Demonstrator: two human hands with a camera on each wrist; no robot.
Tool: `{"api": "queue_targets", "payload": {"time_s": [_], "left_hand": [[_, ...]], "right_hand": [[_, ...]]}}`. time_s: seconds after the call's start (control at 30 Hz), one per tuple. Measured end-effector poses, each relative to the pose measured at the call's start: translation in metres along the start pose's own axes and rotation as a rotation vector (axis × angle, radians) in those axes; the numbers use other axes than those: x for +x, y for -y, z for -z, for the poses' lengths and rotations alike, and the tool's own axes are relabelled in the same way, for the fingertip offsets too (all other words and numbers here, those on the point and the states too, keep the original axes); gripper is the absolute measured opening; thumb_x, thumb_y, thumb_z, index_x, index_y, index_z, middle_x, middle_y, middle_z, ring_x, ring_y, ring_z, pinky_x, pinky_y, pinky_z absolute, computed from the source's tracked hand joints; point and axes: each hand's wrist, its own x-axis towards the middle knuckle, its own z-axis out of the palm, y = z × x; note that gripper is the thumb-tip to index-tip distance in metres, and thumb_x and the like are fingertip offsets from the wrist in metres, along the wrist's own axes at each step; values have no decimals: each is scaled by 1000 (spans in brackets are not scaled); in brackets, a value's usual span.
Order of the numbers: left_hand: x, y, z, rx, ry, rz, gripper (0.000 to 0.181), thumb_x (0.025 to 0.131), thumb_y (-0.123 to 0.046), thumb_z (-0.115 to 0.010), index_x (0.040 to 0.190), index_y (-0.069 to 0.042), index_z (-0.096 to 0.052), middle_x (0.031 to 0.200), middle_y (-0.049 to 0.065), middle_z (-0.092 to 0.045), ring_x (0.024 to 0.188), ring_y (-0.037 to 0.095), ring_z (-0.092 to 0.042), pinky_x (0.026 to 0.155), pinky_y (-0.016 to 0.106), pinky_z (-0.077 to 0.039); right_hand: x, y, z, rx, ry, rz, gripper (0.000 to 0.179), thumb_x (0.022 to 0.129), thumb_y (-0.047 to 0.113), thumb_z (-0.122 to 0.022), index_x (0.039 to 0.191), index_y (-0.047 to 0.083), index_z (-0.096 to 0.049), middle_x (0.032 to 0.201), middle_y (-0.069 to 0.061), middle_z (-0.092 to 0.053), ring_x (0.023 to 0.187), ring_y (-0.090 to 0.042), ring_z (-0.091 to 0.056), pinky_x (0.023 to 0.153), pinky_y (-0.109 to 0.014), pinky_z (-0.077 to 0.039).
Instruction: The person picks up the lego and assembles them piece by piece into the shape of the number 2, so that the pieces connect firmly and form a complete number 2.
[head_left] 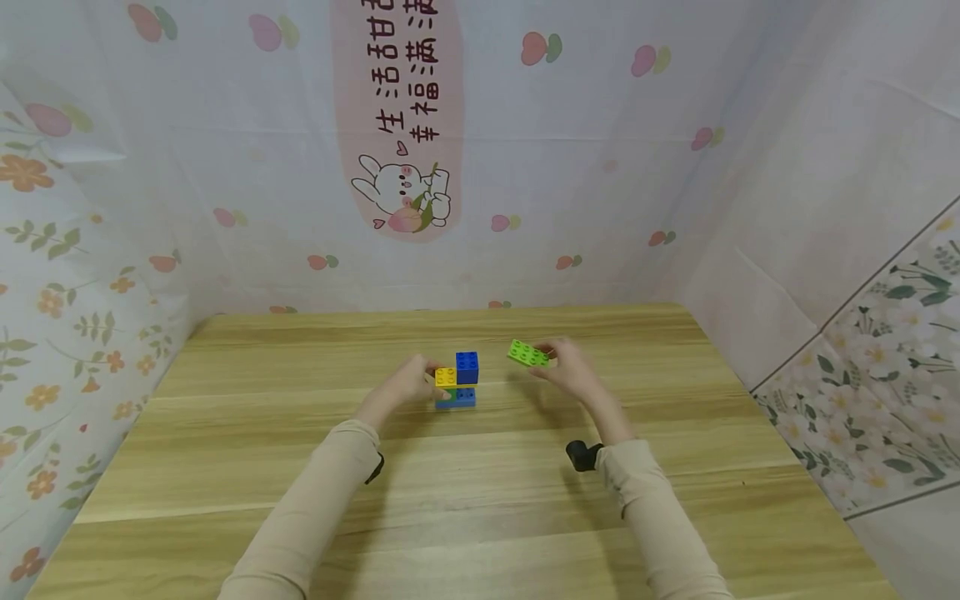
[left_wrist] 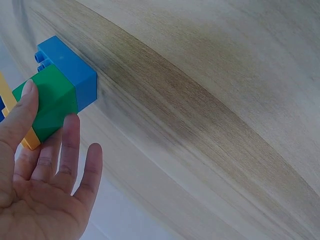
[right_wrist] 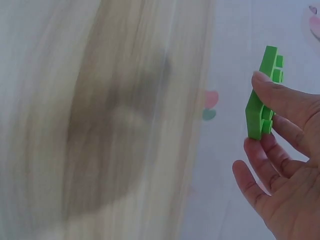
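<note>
A small stack of toy building bricks stands on the table. At its bottom is a light blue brick, with a green brick on one end of it. A thin yellow plate lies above the green brick, and a dark blue brick sits on top of that plate. My left hand grips the stack at the green brick, thumb on one side and fingers on the other. Held in the air to the right, a lime green plate brick is pinched by my right hand, its studs facing up.
The wooden table reaches back to a patterned cloth wall. Floral cloths hang at the left and right sides. A black wrist camera juts out from the right wrist.
</note>
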Motion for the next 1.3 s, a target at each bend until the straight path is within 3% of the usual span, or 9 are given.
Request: {"api": "queue_targets", "payload": {"time_s": [0.67,1.3], "left_hand": [[2,1,-1,14,-3,-6,51,77,-12,-72,123,0,-55,112,16,-61,102,24,-56,94,40,-46],[6,3,-2,-23,2,3,49,76,-10,-73,121,0,-57,108,15,-63,96,22,-58,87,36,-49]], "right_hand": [[6,52,-7,30,35,94,43,82,18,-68,121,3,-56,117,-16,-53,109,-31,-50,94,-46,-43],[11,72,-16,16,81,188,41,82,18,-68,119,3,-56,116,-15,-53,107,-30,-51,92,-44,-45]]}}
